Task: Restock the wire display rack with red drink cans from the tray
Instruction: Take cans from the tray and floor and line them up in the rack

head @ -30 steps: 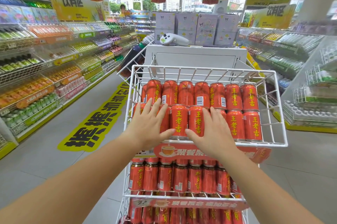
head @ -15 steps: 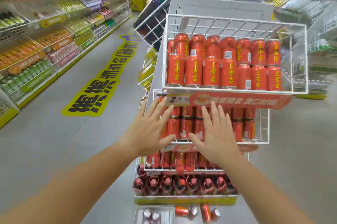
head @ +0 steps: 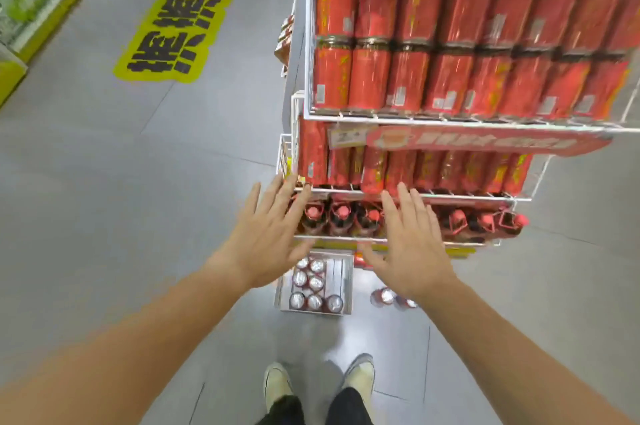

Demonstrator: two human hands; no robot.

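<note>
Red drink cans (head: 412,40) in blurred rows on the upper tiers of the white wire display rack (head: 408,120); more, tops up, in the tray (head: 341,281) on the grey floor (head: 104,182) at the rack's foot, a few loose just right of it. Left hand (head: 266,237) and right hand (head: 408,248) stretched forward palm-down, fingers spread, empty, side by side but apart, above the tray, before the bottom tier of bottles (head: 339,217). Shoes (head: 360,376) near the lower edge.
</note>
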